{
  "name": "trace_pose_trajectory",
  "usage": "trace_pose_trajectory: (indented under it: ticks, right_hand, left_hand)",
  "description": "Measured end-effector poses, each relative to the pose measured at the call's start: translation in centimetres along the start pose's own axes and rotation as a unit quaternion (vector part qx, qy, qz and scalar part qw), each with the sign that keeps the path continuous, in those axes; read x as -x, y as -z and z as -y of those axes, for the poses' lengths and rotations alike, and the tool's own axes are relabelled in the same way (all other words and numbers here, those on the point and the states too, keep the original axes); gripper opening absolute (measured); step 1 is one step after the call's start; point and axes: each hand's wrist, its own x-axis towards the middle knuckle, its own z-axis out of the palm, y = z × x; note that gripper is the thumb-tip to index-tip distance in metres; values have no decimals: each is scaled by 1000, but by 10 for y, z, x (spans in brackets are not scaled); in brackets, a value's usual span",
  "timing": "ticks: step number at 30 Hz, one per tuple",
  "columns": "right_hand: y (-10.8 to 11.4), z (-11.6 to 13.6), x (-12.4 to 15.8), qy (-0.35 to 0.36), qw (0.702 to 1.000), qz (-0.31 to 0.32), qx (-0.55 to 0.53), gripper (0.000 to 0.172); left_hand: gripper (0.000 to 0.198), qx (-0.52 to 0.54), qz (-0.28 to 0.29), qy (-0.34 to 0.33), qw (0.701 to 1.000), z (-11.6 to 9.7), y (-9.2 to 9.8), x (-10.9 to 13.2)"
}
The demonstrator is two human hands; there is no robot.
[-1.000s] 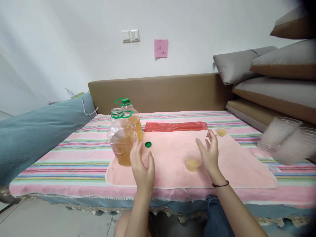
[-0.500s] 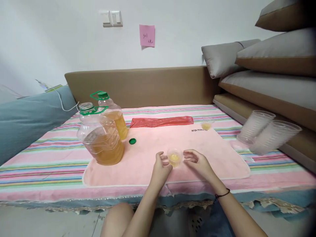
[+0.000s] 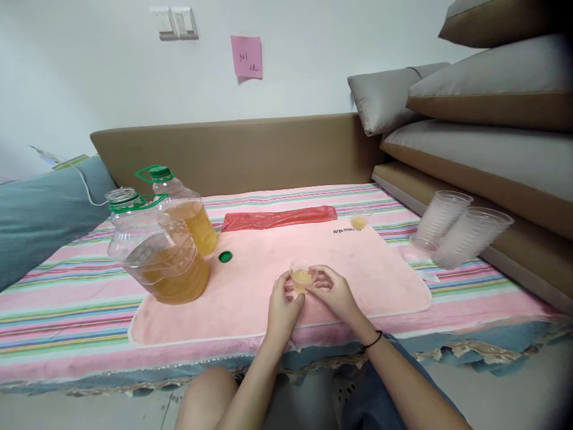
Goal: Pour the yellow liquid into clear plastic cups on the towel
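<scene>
A small clear plastic cup with a little amber liquid stands on the pink towel. My left hand curls round its left side and my right hand round its right side; both grip it. To the left stands an uncapped jug of amber liquid, with a second, capped jug behind it. A loose green cap lies on the towel between the jugs and the cup.
Another small cup of amber liquid sits at the towel's far edge, by a red plastic bag. Two stacks of clear cups lie tilted at the right. Cushions pile up at the right; a blue bolster lies left.
Both hands have come together from apart and closed round the small cup. The view has shifted right and down, so the jugs now sit further left.
</scene>
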Motion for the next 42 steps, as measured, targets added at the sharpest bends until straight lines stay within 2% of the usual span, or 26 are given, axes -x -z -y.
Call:
trace_pose_trajectory:
  ticks: [6,11,15,20,24,28,31,36,42]
  right_hand:
    - [19,-2,-8,11,998,-53,-38,43]
    - [44,1,-13,23,993,-107,-48,45]
    - [67,1,-18,23,986,-157,-52,47]
    - [96,-9,-28,14,975,-219,-48,52]
    - [112,-16,-34,-9,966,-253,-45,57]
    - [119,-18,-35,-41,950,-306,-42,62]
    - [123,-20,-36,-66,939,-335,-41,60]
    - [128,-28,-41,-108,930,-348,-41,55]
    - [129,-29,-44,-144,928,-342,-31,56]
  left_hand:
    - [56,-93,-12,-129,987,-1,-26,-9]
    - [58,-96,-3,-167,981,-6,-60,-22]
    - [56,-72,14,-168,983,-16,-92,-36]
    - [56,-35,62,-152,986,-29,-129,-53]
    - [51,-8,97,-141,985,-30,-154,-66]
    - [51,-5,108,-124,986,-21,-180,-89]
    - [49,-27,100,-112,988,-15,-199,-112]
    - [43,-69,113,-121,984,-16,-223,-147]
    - [37,-124,129,-130,975,-23,-242,-168]
